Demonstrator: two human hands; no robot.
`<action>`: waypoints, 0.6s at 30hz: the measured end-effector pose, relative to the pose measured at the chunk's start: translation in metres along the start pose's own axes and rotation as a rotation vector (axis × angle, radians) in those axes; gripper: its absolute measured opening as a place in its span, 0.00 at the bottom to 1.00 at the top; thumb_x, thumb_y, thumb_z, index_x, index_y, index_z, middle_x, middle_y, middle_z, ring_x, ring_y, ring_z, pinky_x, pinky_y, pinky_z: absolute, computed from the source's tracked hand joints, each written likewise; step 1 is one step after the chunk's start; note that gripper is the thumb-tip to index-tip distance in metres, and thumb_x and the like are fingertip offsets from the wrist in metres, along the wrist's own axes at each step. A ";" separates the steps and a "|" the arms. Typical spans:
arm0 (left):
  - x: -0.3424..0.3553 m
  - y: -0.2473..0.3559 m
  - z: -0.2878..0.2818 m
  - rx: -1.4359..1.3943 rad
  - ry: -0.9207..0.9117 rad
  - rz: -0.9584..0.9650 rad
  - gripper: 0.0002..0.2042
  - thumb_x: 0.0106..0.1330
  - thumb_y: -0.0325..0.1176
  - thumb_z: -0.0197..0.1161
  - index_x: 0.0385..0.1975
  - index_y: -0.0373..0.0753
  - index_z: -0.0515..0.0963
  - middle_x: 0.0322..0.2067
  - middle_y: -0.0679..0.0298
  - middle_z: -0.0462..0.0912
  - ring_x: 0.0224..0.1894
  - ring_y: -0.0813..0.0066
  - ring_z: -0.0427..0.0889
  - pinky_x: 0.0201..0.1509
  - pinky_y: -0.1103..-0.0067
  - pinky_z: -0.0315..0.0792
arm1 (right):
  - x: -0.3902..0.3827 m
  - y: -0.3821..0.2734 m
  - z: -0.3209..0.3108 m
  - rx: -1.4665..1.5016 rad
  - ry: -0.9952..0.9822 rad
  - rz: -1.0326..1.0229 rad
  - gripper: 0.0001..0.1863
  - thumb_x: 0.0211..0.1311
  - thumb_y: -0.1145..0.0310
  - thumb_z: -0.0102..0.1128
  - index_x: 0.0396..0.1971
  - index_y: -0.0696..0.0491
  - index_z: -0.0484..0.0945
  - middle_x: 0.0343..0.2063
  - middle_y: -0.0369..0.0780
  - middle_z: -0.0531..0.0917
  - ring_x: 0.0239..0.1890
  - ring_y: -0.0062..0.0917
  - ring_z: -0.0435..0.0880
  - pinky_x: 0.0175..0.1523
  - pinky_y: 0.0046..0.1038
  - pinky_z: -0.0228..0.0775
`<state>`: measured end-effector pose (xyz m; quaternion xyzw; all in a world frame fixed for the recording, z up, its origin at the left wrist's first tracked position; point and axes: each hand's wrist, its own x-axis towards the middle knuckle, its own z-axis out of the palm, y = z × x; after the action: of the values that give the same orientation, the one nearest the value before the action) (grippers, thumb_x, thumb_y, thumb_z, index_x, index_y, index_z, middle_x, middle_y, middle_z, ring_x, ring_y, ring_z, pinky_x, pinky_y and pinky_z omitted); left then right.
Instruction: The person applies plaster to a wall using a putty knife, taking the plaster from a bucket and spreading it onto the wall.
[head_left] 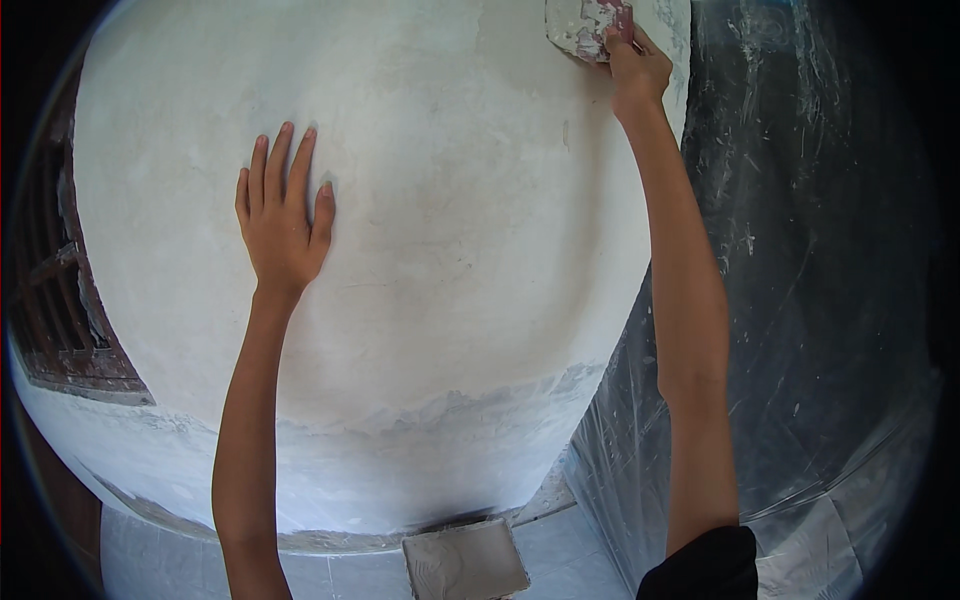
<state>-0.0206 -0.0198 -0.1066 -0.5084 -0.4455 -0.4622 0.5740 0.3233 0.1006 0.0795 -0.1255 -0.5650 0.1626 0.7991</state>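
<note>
My left hand (284,230) rests against the pale, patchy plastered wall (420,260) at centre left, fingers apart and pointing up. My right hand (640,65) grips a flat, putty-smeared tool (585,30) with a reddish part, at the top near the wall's right edge. The tool is against the wall and partly hidden by my fingers. Both forearms reach up from the lower edge.
A dark window grille (65,310) borders the wall at left. Dark, white-streaked plastic sheeting (820,280) hangs at right, down to the floor. A tray of grey paste (470,560) lies at the wall's foot on light floor tiles (150,550).
</note>
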 end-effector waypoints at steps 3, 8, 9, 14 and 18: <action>-0.004 0.000 -0.004 0.026 -0.028 -0.005 0.25 0.71 0.39 0.49 0.69 0.48 0.66 0.71 0.63 0.63 0.75 0.58 0.54 0.76 0.59 0.44 | -0.022 -0.021 -0.026 -0.048 0.302 0.104 0.23 0.64 0.75 0.65 0.59 0.57 0.77 0.45 0.40 0.83 0.41 0.25 0.84 0.45 0.32 0.83; -0.003 0.000 -0.002 0.029 -0.028 0.001 0.25 0.71 0.39 0.49 0.69 0.48 0.66 0.71 0.63 0.63 0.75 0.58 0.54 0.76 0.59 0.44 | -0.046 -0.006 -0.019 0.176 -0.003 0.050 0.23 0.64 0.74 0.65 0.60 0.58 0.76 0.46 0.39 0.84 0.44 0.23 0.83 0.48 0.32 0.82; -0.002 0.001 -0.001 0.024 -0.029 0.001 0.25 0.71 0.39 0.49 0.69 0.48 0.66 0.71 0.63 0.63 0.75 0.58 0.54 0.76 0.59 0.44 | -0.050 -0.001 -0.011 0.150 -0.101 0.052 0.24 0.64 0.75 0.65 0.60 0.58 0.75 0.46 0.39 0.84 0.44 0.23 0.83 0.48 0.32 0.82; -0.002 0.001 0.000 0.021 -0.029 0.004 0.25 0.72 0.39 0.49 0.70 0.49 0.66 0.71 0.63 0.63 0.75 0.58 0.54 0.76 0.58 0.43 | -0.040 0.015 -0.016 -0.099 0.114 -0.045 0.19 0.63 0.74 0.65 0.55 0.55 0.81 0.45 0.43 0.85 0.38 0.24 0.86 0.36 0.28 0.85; -0.003 0.001 -0.001 0.027 -0.027 0.001 0.25 0.72 0.39 0.49 0.70 0.49 0.66 0.71 0.63 0.63 0.75 0.58 0.54 0.76 0.58 0.43 | -0.037 -0.004 -0.046 -0.040 0.332 0.104 0.22 0.66 0.77 0.62 0.60 0.59 0.75 0.47 0.41 0.83 0.45 0.27 0.85 0.48 0.31 0.85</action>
<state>-0.0202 -0.0207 -0.1099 -0.5069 -0.4590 -0.4490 0.5752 0.3562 0.0813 0.0341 -0.1955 -0.4213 0.1698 0.8692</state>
